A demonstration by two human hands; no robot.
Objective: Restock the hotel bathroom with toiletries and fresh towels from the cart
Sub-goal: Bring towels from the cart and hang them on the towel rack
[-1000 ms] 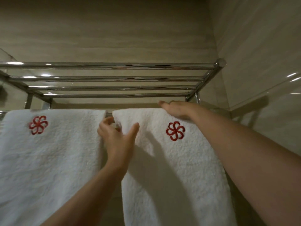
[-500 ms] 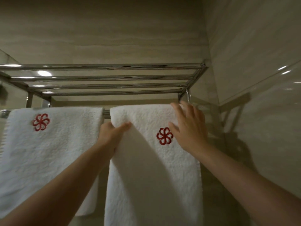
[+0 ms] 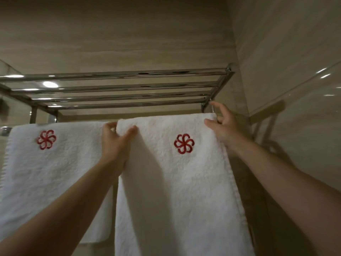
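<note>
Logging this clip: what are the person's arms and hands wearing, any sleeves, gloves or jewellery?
Nothing visible. The left hand and right hand are ungloved, no rings showing. The left forearm and right forearm are bare to the frame's edge: no sleeve, watch or bracelet.

right hand moved to right towel top corner, left hand raised

Your left grip pinches the top left corner of the right-hand towel, your right grip holds its top right corner, and the left-hand towel hangs just beside it below the chrome rack.
</note>
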